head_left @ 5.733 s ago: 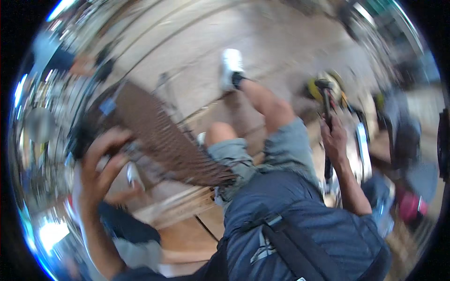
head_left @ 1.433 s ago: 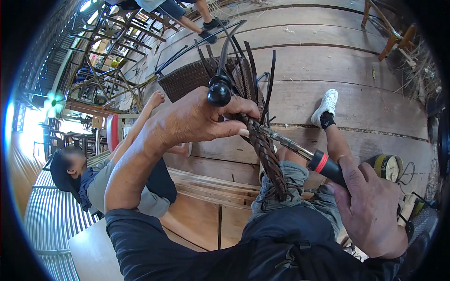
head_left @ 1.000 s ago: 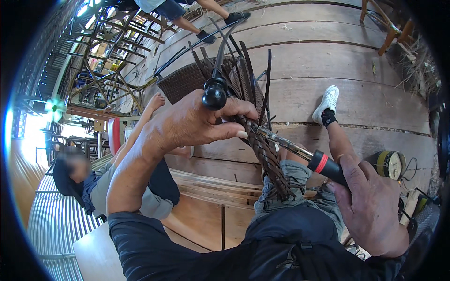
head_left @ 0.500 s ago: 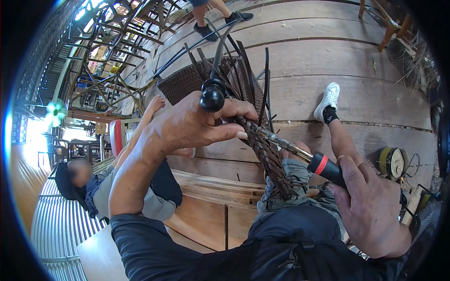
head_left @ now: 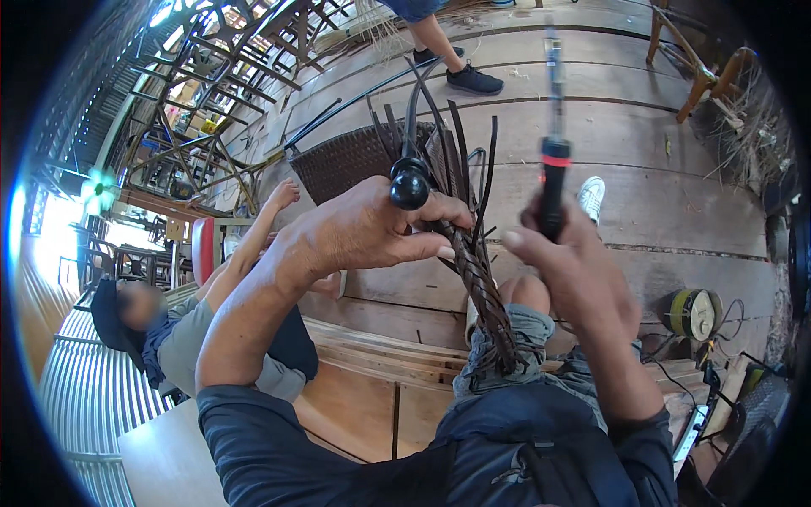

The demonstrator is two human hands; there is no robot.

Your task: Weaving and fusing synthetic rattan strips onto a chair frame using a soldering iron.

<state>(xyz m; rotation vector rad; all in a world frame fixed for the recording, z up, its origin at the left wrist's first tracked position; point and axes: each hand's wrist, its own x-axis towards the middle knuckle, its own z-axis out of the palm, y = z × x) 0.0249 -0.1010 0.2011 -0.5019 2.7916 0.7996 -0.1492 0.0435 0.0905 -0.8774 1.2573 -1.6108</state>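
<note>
My left hand [head_left: 363,221] is closed round the upper end of a dark brown braided edge [head_left: 483,291], part of a woven wicker piece [head_left: 338,160]. Loose flat strands [head_left: 459,139] stick up past the fingers. A curved tool with a round black knob [head_left: 410,186] also sits in this hand, its blade pointing away. The braid's lower end rests against my shorts. In my right hand [head_left: 587,275], lifted clear of the braid, is a black-handled tool with a red band [head_left: 554,173] and a slim shaft. The shaft points away and is blurred; its exact kind cannot be told.
A seated person [head_left: 190,338] in a cap is at left; another person's legs [head_left: 435,42] stand at the far side. Chair frames [head_left: 228,68] are stacked far left. A round yellow-green reel [head_left: 694,314], a power strip [head_left: 691,431] and cables lie at right.
My right hand has drawn the red-banded tool off the braid, raising it and turning its shaft away from me. My left hand keeps its hold. The standing person's feet have shifted right.
</note>
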